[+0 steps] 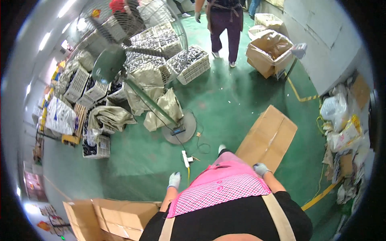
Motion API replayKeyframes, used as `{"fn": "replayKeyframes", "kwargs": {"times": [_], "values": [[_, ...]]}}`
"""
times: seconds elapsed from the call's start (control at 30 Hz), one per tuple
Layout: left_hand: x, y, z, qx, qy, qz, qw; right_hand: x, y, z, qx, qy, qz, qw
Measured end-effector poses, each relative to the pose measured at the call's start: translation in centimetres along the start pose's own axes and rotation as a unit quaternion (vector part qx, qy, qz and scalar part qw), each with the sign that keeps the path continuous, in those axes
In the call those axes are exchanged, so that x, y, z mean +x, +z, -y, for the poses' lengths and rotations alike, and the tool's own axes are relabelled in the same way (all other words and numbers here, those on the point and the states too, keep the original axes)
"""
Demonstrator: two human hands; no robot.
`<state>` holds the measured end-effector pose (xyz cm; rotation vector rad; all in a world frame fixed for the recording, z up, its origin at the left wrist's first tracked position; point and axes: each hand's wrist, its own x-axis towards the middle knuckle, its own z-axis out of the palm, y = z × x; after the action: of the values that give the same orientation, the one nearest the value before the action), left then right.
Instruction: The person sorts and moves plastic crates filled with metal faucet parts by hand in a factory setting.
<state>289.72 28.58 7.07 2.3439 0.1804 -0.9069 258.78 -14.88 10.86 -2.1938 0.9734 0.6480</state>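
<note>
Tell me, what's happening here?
The person's gloved right hand is at the near edge of a brown cardboard box; whether it grips is unclear. The gloved left hand appears empty, out to the side. Ahead are a pedestal fan and filled white crates; another person stands beyond.

And we're up on the person's head, one wide fisheye pitched steeply down and looking ahead! The checked apron is right up close, on the near side of the fan; the crates lie farther off, beyond the fan. Right of the fan, the view sweeps across to a wall, its edges bending toward the round, black-cornered rim.
</note>
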Motion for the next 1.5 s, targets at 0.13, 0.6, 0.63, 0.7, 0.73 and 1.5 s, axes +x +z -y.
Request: {"fn": "replayKeyframes", "kwargs": {"times": [0.13, 0.6, 0.63, 0.7, 0.73, 1.5], "values": [[8.8, -0.2, -6.5, -0.042, 0.101, -0.075, 0.991, 4.8, -0.8, -4.4, 0.013, 0.095, -0.024, 0.995], [22.3, 10.7, -22.2, 0.313, 0.204, 0.087, 0.924, 35.0, -30.9, 8.6, -0.047, -0.092, -0.009, 0.995], [22.4, 11.1, -27.1, 0.302, 0.162, 0.059, 0.938, 37.8, -33.4, 9.0, -0.062, -0.108, -0.048, 0.991], [20.7, 9.1, -39.3, 0.138, 0.097, -0.042, 0.985, 39.7, -40.8, 10.6, 0.03, -0.104, -0.091, 0.99], [23.0, 9.0, -40.0, 0.234, 0.148, -0.014, 0.961, 42.4, -43.2, 11.1, 0.036, -0.112, -0.086, 0.989], [66.4, 5.2, -110.5, -0.078, 0.289, 0.054, 0.953, 76.5, -51.8, -9.3, -0.006, 0.08, -0.072, 0.994]]}}
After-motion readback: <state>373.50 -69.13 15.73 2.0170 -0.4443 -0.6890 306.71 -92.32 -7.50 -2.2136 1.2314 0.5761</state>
